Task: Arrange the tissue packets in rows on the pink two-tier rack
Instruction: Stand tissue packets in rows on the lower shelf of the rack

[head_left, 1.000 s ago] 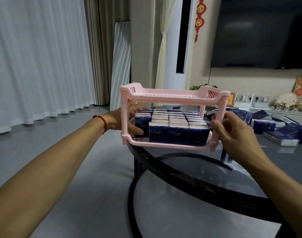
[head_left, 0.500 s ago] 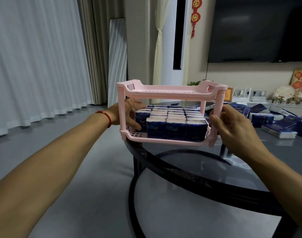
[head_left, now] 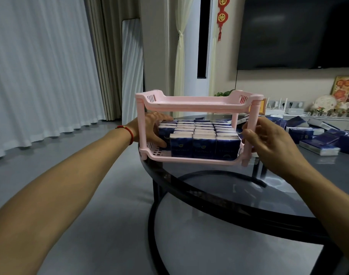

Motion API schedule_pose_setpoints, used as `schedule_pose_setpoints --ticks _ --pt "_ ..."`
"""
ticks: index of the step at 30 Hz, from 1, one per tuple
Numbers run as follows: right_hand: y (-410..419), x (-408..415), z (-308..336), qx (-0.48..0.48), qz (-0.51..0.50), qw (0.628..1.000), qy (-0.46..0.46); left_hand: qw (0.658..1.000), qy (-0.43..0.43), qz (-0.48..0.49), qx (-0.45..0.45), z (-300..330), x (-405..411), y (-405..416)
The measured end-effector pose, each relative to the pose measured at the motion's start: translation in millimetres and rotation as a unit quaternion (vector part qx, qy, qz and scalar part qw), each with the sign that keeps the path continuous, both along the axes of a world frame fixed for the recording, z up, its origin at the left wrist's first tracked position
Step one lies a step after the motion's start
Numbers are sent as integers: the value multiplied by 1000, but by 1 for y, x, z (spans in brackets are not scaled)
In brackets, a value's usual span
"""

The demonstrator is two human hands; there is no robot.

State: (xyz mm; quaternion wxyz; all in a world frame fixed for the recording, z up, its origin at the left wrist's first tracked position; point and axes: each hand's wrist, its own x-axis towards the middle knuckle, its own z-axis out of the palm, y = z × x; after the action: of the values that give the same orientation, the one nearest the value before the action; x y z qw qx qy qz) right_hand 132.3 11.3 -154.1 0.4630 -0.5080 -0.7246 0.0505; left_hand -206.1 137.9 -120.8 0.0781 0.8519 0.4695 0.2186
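Tissue packets (head_left: 204, 142) ranked in rows, filling lower tier of pink two-tier rack (head_left: 197, 104) at counter (head_left: 229, 187) near edge — top tier bare, loose packets (head_left: 318, 142) waiting farther right. Left hand (head_left: 152, 130) curled against lower-tier packets; right hand (head_left: 268, 141) gripping rack post.

The pink two-tier rack (head_left: 197, 105) stands upright at the bench's near edge; dark blue tissue packets (head_left: 204, 144) stand upright in tight rows filling its lower tier, while the top tier is bare
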Motion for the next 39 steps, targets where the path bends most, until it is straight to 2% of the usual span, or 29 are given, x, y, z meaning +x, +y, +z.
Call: schedule_pose_setpoints --ticks 12,18,21,22,24,25,27,29,31,34,36,39 --pt "0 -2 -1 -4 -27 1000 -16 997 28 -12 -66 6 -4 -7" --pt "1 -2 -1 -21 -30 999 2 994 -88 49 -50 2 -27 -15" --pt "0 0 -3 -28 -19 999 7 969 -218 101 50 -15 -40 -35" --pt "-1 1 -4 -29 -10 999 20 945 -281 129 106 -24 -42 -46" --pt "-2 6 -4 -37 -40 996 71 874 -377 185 244 -39 -36 -71" --pt "1 13 -4 -47 -90 991 90 845 -385 203 309 -44 -25 -87" --pt "12 35 -6 -89 -208 970 91 821 -350 188 411 -47 4 -122" --pt "24 60 -6 -157 -292 942 45 827 -311 102 457 -47 43 -150" --pt "40 80 -3 -203 -325 921 -62 859 -271 -1 433 -46 83 -167" --pt "61 91 1 -212 -294 905 -221 931 -200 -111 284 -50 130 -168" --pt "73 92 -4 -213 -252 912 -245 959 -158 -140 188 -58 146 -161" --pt "84 92 -20 -231 -244 909 -247 973 -124 -139 137 -69 152 -153"
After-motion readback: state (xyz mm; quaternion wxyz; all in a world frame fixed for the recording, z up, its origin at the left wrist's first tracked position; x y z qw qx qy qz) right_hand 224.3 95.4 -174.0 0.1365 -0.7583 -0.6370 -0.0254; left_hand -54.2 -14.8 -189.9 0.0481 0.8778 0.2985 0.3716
